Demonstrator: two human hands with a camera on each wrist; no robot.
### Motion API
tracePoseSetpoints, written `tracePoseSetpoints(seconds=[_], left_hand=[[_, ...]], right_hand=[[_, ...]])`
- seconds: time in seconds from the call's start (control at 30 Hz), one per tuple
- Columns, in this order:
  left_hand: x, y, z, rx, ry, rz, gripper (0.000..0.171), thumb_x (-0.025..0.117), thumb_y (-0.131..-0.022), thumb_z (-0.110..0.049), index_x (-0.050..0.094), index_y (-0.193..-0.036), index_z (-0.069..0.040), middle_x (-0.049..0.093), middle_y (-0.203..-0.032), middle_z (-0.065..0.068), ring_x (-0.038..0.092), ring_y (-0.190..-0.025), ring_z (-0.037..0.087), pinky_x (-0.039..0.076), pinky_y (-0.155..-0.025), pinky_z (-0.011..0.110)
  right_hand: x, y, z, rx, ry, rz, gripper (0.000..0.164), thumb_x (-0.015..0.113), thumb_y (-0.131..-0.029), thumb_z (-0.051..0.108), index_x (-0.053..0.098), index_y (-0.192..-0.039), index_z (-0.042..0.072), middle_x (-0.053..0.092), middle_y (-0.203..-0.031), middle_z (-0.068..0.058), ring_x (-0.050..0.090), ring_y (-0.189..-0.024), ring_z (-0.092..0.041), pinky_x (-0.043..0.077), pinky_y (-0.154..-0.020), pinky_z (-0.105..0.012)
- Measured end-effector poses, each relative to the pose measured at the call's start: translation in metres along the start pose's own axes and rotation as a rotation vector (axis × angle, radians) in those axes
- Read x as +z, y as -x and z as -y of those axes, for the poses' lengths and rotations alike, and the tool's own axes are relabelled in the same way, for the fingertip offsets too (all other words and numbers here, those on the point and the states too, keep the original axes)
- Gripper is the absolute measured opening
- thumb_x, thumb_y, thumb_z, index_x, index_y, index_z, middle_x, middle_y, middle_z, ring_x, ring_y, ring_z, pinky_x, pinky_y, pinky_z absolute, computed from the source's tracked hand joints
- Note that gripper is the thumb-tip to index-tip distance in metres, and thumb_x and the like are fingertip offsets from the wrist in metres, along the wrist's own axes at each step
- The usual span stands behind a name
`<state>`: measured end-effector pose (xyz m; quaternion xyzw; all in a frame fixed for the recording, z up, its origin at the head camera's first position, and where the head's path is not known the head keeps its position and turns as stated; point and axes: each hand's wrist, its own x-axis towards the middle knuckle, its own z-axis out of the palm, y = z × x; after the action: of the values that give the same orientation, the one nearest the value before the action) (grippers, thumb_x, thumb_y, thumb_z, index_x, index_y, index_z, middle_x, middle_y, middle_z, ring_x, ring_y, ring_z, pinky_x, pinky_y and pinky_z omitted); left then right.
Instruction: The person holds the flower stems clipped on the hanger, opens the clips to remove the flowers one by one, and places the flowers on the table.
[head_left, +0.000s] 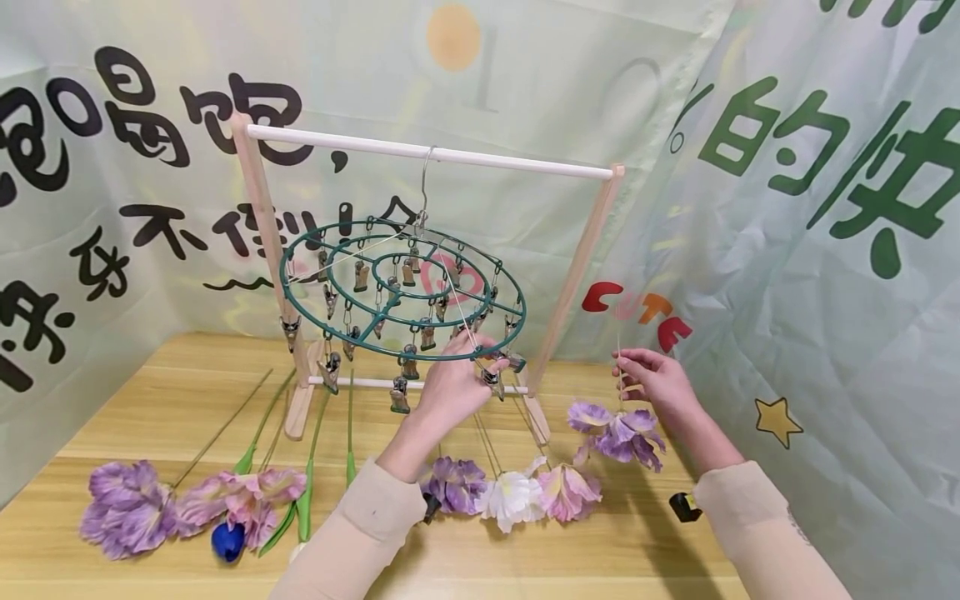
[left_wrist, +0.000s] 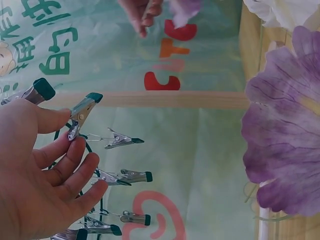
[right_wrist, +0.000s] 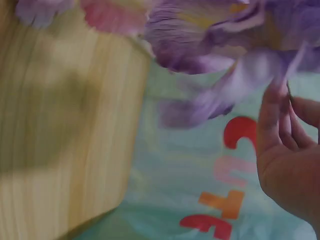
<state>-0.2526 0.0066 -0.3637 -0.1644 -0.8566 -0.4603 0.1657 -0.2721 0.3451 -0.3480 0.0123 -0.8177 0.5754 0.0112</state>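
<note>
Thumb and index finger of my left hand (head_left: 453,387) pinch a metal clip (left_wrist: 82,114) with green tips. The clip hangs at the near right edge of a round green drying rack (head_left: 405,354). Its other fingers are spread apart in the left wrist view. In my right hand (head_left: 660,387), the fingertips hold an artificial purple flower (head_left: 626,435) by its thin stem. The bloom hangs head-down, with the stem pointing up, to the right of the wooden stand (head_left: 573,267). Several more clips (head_left: 400,395) dangle from the rack's rings.
The rack hangs by a hook from the stand's white bar (head_left: 337,140). Purple, white and pink flowers (head_left: 566,493) lie on the wooden table (head_left: 187,392) at the right front. More flowers lie left, including a blue tulip (head_left: 228,542). Printed cloth (head_left: 525,75) stands behind.
</note>
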Motion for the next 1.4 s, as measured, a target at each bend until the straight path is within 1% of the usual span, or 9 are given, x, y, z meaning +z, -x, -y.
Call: tracePoseSetpoints(seconds=[0.1, 0.23, 0.43, 0.57, 0.8, 0.9, 1.07, 1.27, 1.4], left_hand=[[0.0, 0.0, 0.0, 0.015, -0.012, 0.002, 0.031, 0.076, -0.096, -0.024, 0.068, -0.124, -0.015, 0.064, -0.135, 0.007, 0.063, -0.121, 0.033, 0.057, -0.077, 0.039], [0.0, 0.001, 0.0, 0.019, -0.013, 0.003, 0.03, 0.076, -0.096, -0.023, 0.068, -0.124, -0.015, 0.064, -0.133, 0.007, 0.065, -0.116, 0.033, 0.058, -0.077, 0.04], [-0.001, 0.001, 0.0, 0.019, -0.013, 0.002, 0.032, 0.076, -0.094, -0.015, 0.067, -0.125, -0.013, 0.064, -0.133, 0.009, 0.065, -0.113, 0.033, 0.057, -0.077, 0.04], [0.0, 0.001, 0.001, 0.029, -0.018, 0.002, 0.032, 0.075, -0.094, -0.014, 0.067, -0.125, -0.013, 0.064, -0.133, 0.008, 0.066, -0.11, 0.032, 0.057, -0.074, 0.039], [0.001, 0.001, 0.001, 0.039, -0.013, -0.006, 0.028, 0.074, -0.098, -0.028, 0.067, -0.121, -0.012, 0.064, -0.133, 0.013, 0.063, -0.121, 0.035, 0.058, -0.088, 0.048], [0.001, 0.001, 0.001, 0.04, -0.007, -0.005, 0.029, 0.074, -0.099, -0.029, 0.067, -0.121, -0.012, 0.063, -0.135, 0.014, 0.062, -0.123, 0.036, 0.058, -0.089, 0.049], [0.001, 0.001, 0.001, 0.042, -0.01, -0.009, 0.028, 0.074, -0.099, -0.028, 0.067, -0.121, -0.013, 0.065, -0.13, 0.011, 0.065, -0.117, 0.033, 0.059, -0.083, 0.046], [0.0, 0.0, 0.0, 0.034, -0.009, 0.0, 0.033, 0.073, -0.099, -0.032, 0.068, -0.124, -0.011, 0.063, -0.137, 0.012, 0.063, -0.12, 0.035, 0.059, -0.086, 0.047], [-0.001, 0.001, -0.001, 0.036, -0.012, 0.0, 0.034, 0.073, -0.099, -0.031, 0.067, -0.125, -0.011, 0.064, -0.135, 0.011, 0.063, -0.12, 0.034, 0.058, -0.09, 0.048]], right_hand=[[-0.005, -0.002, -0.008, 0.041, 0.081, 0.076, 0.044, 0.057, -0.109, 0.026, 0.055, -0.138, -0.007, 0.067, -0.097, -0.003, 0.067, -0.081, -0.018, 0.064, -0.073, -0.036], [-0.009, -0.005, -0.018, 0.082, 0.158, 0.154, 0.045, 0.054, -0.11, 0.025, 0.054, -0.141, -0.008, 0.067, -0.099, -0.005, 0.066, -0.083, -0.02, 0.064, -0.074, -0.04], [-0.01, -0.01, -0.034, 0.079, 0.201, 0.211, 0.042, 0.054, -0.11, 0.022, 0.057, -0.138, -0.009, 0.069, -0.095, -0.003, 0.066, -0.081, -0.021, 0.064, -0.073, -0.042], [-0.006, -0.011, -0.046, 0.09, 0.221, 0.223, 0.041, 0.053, -0.11, 0.021, 0.057, -0.138, -0.009, 0.069, -0.094, -0.003, 0.065, -0.079, -0.021, 0.064, -0.071, -0.043], [0.007, -0.015, -0.065, 0.128, 0.241, 0.252, 0.039, 0.052, -0.11, 0.016, 0.055, -0.139, -0.011, 0.069, -0.098, -0.013, 0.064, -0.078, -0.024, 0.061, -0.068, -0.044], [0.014, -0.017, -0.071, 0.159, 0.229, 0.247, 0.039, 0.054, -0.109, 0.016, 0.056, -0.138, -0.01, 0.068, -0.098, -0.016, 0.064, -0.076, -0.024, 0.061, -0.067, -0.042], [0.023, -0.023, -0.078, 0.163, 0.259, 0.255, 0.039, 0.055, -0.108, 0.016, 0.058, -0.137, -0.01, 0.07, -0.099, -0.021, 0.066, -0.074, -0.022, 0.062, -0.064, -0.038], [0.03, -0.027, -0.085, 0.171, 0.311, 0.28, 0.035, 0.056, -0.108, 0.016, 0.062, -0.133, -0.009, 0.071, -0.097, -0.018, 0.064, -0.069, -0.021, 0.061, -0.063, -0.039], [0.035, -0.028, -0.089, 0.175, 0.331, 0.285, 0.033, 0.056, -0.106, 0.013, 0.063, -0.13, -0.01, 0.072, -0.096, -0.017, 0.064, -0.069, -0.019, 0.06, -0.063, -0.037]])
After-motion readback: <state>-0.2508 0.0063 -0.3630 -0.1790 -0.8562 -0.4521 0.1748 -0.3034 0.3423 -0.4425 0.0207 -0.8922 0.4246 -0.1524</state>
